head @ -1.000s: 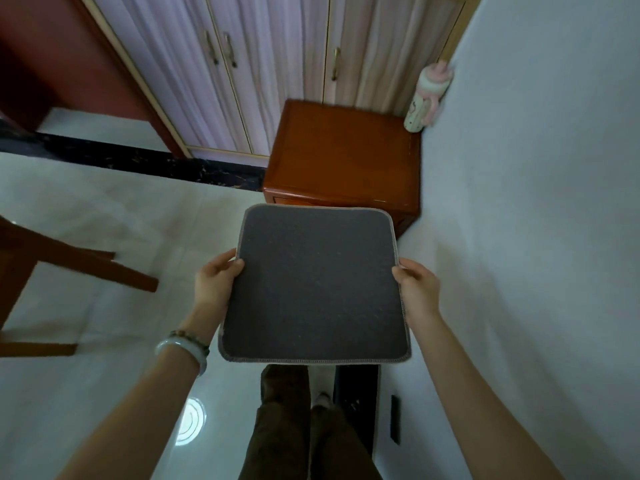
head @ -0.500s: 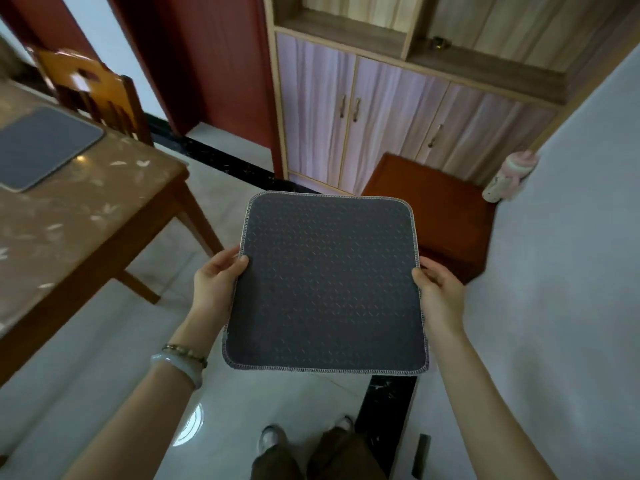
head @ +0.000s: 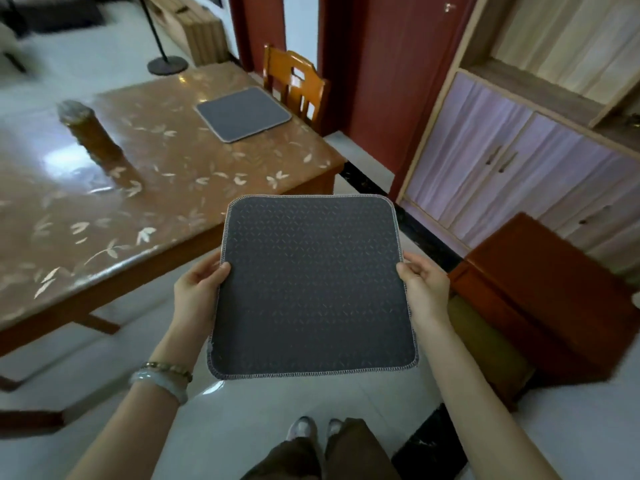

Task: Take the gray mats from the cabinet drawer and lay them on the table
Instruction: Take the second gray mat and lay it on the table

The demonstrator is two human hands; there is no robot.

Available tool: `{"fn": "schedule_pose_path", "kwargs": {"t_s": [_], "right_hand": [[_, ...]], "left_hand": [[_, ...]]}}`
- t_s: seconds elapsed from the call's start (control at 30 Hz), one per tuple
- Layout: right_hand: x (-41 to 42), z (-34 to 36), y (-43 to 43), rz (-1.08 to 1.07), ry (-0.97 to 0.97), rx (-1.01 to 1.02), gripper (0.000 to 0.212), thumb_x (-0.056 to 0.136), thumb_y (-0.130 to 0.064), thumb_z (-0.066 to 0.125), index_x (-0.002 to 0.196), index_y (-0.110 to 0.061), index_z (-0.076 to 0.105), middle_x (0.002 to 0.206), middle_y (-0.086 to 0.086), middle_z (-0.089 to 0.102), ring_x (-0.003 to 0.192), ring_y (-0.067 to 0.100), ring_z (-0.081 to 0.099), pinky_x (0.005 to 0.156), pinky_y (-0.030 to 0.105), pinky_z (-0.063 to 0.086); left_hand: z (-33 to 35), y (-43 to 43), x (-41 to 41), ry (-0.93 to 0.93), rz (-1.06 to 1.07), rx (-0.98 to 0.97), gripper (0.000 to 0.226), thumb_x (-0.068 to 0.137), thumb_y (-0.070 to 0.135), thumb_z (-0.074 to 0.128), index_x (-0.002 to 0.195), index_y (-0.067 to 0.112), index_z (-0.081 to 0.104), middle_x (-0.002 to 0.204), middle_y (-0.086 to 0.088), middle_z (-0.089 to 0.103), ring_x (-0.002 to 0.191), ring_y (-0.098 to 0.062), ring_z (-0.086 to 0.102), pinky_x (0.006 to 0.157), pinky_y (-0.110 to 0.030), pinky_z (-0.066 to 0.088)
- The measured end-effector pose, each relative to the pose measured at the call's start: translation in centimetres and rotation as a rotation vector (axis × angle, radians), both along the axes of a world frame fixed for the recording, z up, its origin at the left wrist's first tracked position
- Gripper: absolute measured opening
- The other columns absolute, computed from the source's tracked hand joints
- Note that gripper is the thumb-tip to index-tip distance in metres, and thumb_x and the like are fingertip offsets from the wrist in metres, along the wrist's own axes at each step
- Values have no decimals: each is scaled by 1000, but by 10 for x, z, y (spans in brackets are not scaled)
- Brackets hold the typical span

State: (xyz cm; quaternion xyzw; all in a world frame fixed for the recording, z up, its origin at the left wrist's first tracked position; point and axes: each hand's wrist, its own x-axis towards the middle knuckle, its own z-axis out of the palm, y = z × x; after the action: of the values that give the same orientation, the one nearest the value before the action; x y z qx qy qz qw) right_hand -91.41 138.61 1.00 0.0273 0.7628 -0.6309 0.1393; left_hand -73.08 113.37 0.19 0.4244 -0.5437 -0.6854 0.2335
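Observation:
I hold a square gray mat (head: 311, 285) flat in front of me, its patterned side up, stitched edge all round. My left hand (head: 197, 292) grips its left edge and my right hand (head: 424, 289) grips its right edge. The brown table (head: 114, 202) with a leaf pattern stands ahead to the left, its near corner just beyond the mat. A second gray mat (head: 242, 113) lies flat at the table's far end. The small red-brown cabinet (head: 540, 292) stands low at my right, its drawer open (head: 485, 341).
A wooden chair (head: 294, 84) stands behind the table's far end. A blurred brown cylinder (head: 88, 131) stands on the table's left part. A tall cupboard with lilac doors (head: 502, 168) lines the right wall. A lamp stand (head: 166, 62) is on the floor beyond the table.
My view has swung left from the cabinet toward the table, which now fills the left side. Both hands keep the mat level in front of me.

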Motion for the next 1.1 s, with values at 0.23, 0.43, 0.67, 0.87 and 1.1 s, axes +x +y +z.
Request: {"fn": "schedule_pose_path", "kwargs": {"t_s": [0.23,0.43,0.67,0.87,1.1], "right_hand": [[31,2,-98,390,-15,-21,28,88,-3,60,115,-7,65,104,8,68,97,20,65,90,33,52],[62,-3,-147,637,-38,-18,24,88,-6,61,110,-12,66,95,1,67,91,17,63,85,30,52],[127,-15,-187,924,-55,5,24,88,-11,62,110,-17,67,101,2,69,97,19,65,88,35,54],[203,-13,-217,1087,-56,17,23,89,-13,61,112,-16,66,101,2,68,97,20,64,91,43,54],[308,-15,-265,1183,-33,35,26,90,-17,60,115,-18,66,106,2,68,99,20,64,91,44,53]], "left_hand": [[3,-5,110,9,424,4,28,91,7,60,115,20,65,97,4,74,88,-13,70,83,-31,53],[0,24,174,-32,682,-27,30,90,11,63,119,17,67,107,0,72,94,-13,68,87,-32,54],[-4,76,248,-36,1038,-29,28,89,9,64,116,17,67,95,5,74,82,-10,70,76,-26,55],[-3,94,320,9,1232,-47,26,88,1,62,111,14,66,93,1,72,74,-5,70,66,-19,55],[-6,69,414,64,1339,-49,29,90,-5,56,111,13,60,66,18,72,61,3,66,58,-12,52]]}}
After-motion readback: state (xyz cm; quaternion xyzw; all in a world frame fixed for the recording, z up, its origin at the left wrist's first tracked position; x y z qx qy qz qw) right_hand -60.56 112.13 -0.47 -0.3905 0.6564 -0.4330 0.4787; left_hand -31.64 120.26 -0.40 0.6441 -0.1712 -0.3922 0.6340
